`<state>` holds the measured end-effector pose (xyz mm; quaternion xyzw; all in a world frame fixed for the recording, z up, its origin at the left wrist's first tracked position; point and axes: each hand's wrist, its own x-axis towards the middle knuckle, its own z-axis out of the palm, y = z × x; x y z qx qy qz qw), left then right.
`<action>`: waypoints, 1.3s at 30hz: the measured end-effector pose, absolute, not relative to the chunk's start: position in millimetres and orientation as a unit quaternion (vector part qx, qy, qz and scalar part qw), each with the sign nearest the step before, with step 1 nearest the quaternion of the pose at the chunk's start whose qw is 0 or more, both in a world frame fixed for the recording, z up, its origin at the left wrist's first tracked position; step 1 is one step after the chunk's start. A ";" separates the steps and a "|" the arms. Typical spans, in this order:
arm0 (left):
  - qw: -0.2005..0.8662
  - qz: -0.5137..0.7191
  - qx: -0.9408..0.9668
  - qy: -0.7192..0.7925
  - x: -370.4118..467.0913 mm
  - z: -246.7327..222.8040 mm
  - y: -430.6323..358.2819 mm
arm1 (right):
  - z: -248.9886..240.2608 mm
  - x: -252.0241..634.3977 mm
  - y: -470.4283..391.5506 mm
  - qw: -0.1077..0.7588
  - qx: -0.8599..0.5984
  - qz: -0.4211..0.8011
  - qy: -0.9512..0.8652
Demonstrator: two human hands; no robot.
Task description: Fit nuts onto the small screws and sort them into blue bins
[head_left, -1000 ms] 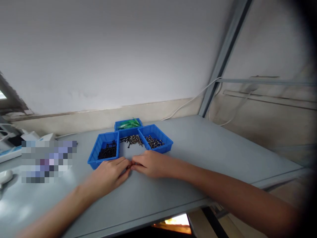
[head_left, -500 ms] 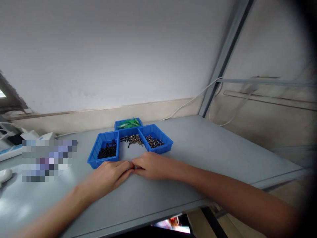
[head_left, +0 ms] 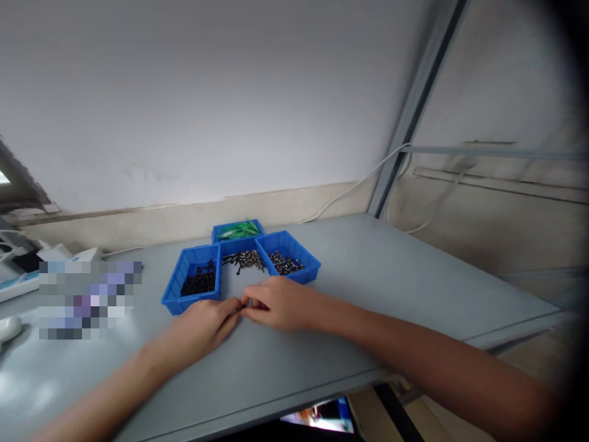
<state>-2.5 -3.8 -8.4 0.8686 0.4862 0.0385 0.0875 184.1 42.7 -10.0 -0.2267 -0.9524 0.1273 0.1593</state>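
Note:
My left hand (head_left: 205, 322) and my right hand (head_left: 273, 302) meet at the fingertips low over the table, both closed in a pinch. Something small and dark sits between the fingers; its shape is hidden. Just beyond my left hand stands a blue bin (head_left: 177, 288) of black screws (head_left: 200, 279). Past my right hand is a second blue bin (head_left: 308, 258) with small shiny metal pieces (head_left: 286, 264). Between these bins lies a loose pile of dark screws with shiny metal parts (head_left: 248, 260).
A third blue bin (head_left: 215, 234) at the back holds green plastic pieces (head_left: 242, 229). A power strip (head_left: 21, 285) and a white rounded object (head_left: 10, 328) are at the left. A white cable (head_left: 340, 201) runs along the wall to the metal post (head_left: 400, 147). A lit screen (head_left: 319, 416) shows below the table edge.
My right hand's fingers have lifted and curled slightly, with a gap between index finger and thumb. Both hands have shifted a little to the left.

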 end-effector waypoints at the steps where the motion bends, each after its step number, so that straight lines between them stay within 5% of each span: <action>1: 0.093 0.046 0.868 0.486 -2.6 -8.6 -3.6 | -9.4 184.1 42.2 0.159 -0.227 0.123 -0.953; 24: -0.020 0.038 0.887 0.460 -12.0 -12.1 -2.9 | -7.1 185.8 42.6 0.101 -0.274 0.050 -0.955; 32: 0.075 0.058 0.865 0.493 -7.1 -13.1 -3.1 | 1.3 187.2 42.1 0.164 -0.242 0.161 -0.943; 39: 0.172 0.097 0.854 0.481 -6.0 -11.0 -4.2 | -4.7 185.8 43.1 0.185 -0.224 0.118 -0.950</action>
